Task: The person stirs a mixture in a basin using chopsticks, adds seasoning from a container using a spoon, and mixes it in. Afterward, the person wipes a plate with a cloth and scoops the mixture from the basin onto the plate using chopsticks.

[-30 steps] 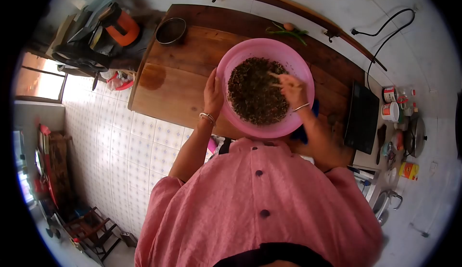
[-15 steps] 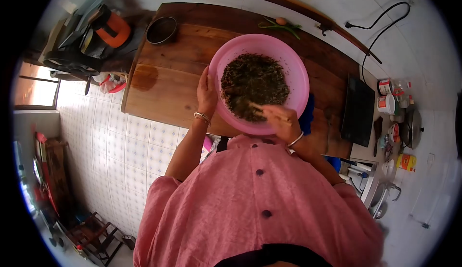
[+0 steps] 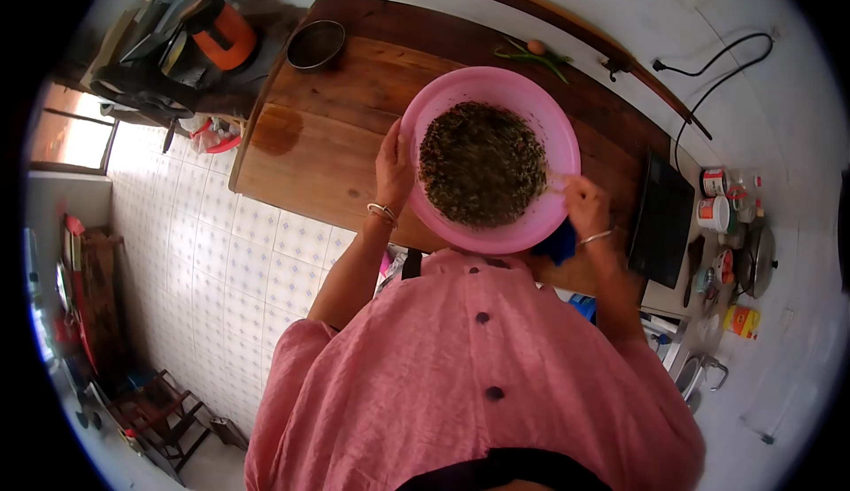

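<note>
A pink plastic basin (image 3: 571,150) sits on the wooden table, holding a dark green and brown chopped mixture (image 3: 482,163) that looks wet and is blurred in the middle. My left hand (image 3: 392,168) grips the basin's left rim, thumb and fingers around the edge. At the right rim, my right hand (image 3: 586,208) is closed around pale wooden chopsticks (image 3: 556,179), which are smeared by motion and point into the basin at the mixture's right edge. How many sticks there are I cannot tell.
On the wooden table (image 3: 345,119) stand a dark round pan (image 3: 316,46) and, at the back, an egg (image 3: 536,47) beside green peppers (image 3: 544,59). A blue cloth (image 3: 556,245) lies by the basin. An orange kettle (image 3: 226,41) is at left; jars (image 3: 713,214) line the right.
My right hand has swung from the basin's front to its right rim, taking the chopsticks along. The view has shifted slightly. My left hand keeps its hold on the rim.
</note>
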A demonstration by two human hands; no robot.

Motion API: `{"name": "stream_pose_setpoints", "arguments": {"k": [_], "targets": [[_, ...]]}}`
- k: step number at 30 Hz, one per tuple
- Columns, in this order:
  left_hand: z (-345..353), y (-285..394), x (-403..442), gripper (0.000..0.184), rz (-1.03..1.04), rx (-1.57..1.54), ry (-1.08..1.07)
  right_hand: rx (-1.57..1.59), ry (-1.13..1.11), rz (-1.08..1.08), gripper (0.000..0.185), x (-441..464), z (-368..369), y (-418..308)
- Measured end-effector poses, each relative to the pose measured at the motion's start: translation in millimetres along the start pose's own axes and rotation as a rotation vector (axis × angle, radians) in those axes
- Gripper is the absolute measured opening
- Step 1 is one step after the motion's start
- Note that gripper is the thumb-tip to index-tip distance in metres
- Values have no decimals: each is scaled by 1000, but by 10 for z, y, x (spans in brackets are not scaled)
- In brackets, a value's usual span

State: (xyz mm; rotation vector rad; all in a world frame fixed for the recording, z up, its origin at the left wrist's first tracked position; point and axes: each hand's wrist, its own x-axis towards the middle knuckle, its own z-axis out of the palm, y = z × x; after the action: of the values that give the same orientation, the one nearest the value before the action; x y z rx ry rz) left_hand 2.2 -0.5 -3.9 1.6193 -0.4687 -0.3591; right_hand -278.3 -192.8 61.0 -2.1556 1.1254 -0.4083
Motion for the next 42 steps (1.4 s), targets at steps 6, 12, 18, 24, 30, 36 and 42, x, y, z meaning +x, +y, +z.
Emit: {"name": "stream_pose_setpoints", "arguments": {"k": [6,12,18,24,30,36,42], "targets": [[19,61,-1,38,5,39,-30,348,-115,-44,15,-515,322,-868],[14,16,10,39,5,42,-41,263,-145,-588,16,-399,734,-984],[-9,14,4,40,15,87,-38,310,-44,-33,20,226,267,-383],[-6,104,4,40,7,83,-35,139,136,-170,15,595,706,38],[-9,60,10,39,62,154,-38,375,-8,-275,12,95,840,-1107],[-9,117,12,39,-45,85,-56,361,-75,-193,15,527,905,-906],[4,101,12,39,-3,95,-35,296,102,-20,17,772,295,-213]]}}
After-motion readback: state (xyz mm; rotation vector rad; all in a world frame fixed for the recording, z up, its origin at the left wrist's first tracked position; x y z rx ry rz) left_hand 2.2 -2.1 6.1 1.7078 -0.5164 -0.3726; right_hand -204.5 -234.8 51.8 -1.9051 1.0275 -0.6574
